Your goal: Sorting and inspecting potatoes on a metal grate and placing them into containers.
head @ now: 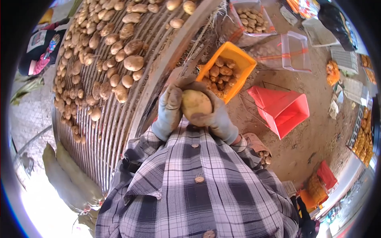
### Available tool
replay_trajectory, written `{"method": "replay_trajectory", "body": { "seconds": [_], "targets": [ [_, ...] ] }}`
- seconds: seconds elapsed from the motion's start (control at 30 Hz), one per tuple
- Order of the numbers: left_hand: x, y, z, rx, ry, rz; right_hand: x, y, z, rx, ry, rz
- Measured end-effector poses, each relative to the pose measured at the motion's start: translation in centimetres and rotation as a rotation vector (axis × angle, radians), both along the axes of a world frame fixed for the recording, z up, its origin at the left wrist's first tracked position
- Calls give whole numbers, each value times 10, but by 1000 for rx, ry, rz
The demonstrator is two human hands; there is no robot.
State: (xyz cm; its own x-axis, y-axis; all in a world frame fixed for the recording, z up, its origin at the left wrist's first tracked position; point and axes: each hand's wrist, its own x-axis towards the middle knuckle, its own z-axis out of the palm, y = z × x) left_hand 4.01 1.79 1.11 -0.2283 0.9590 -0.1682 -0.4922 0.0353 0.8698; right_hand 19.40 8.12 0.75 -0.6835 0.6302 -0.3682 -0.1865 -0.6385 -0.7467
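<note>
A large pale yellow potato is cupped between my two gloved hands, just in front of my chest. My left hand presses against its left side, with soiled fingers curling over the top. My right hand wraps its right side, the dirty thumb lying across the lower end. Both gloves are light blue-grey with brown soil on palms and fingers. Beyond my hands stands an orange plastic crate partly filled with potatoes. To my left, many soil-covered potatoes lie spread over a slatted sorting rack.
A wooden rail edges the rack. Right of me are a red bin, a pinkish container of potatoes and clear plastic bags in frames, one holding potatoes. Another person's arm shows at the far left. Stuffed sacks sit lower left.
</note>
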Motion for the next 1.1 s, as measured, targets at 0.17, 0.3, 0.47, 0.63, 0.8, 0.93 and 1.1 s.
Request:
{"method": "replay_trajectory", "body": {
  "seconds": [0.17,0.3,0.47,0.63,0.8,0.93,1.1],
  "targets": [
    [3,-1,-8,-216,-119,114,3,-3,-5,413,-305,144],
    [4,4,-29,-311,-231,159,23,-5,-18,323,-353,111],
    [-12,-2,-41,-356,523,212,50,9,-55,437,-573,-487],
    [-37,-20,-19,-8,1229,232,49,60,-91,569,-869,-143],
    [-151,-74,-21,-167,1436,751,-40,42,-50,1071,-433,36],
    [-247,-144,-42,-528,1209,1117,-136,22,-14,1416,-33,368],
    [-271,-171,-61,-710,993,872,-220,-19,-15,1621,175,759]
  ]
}}
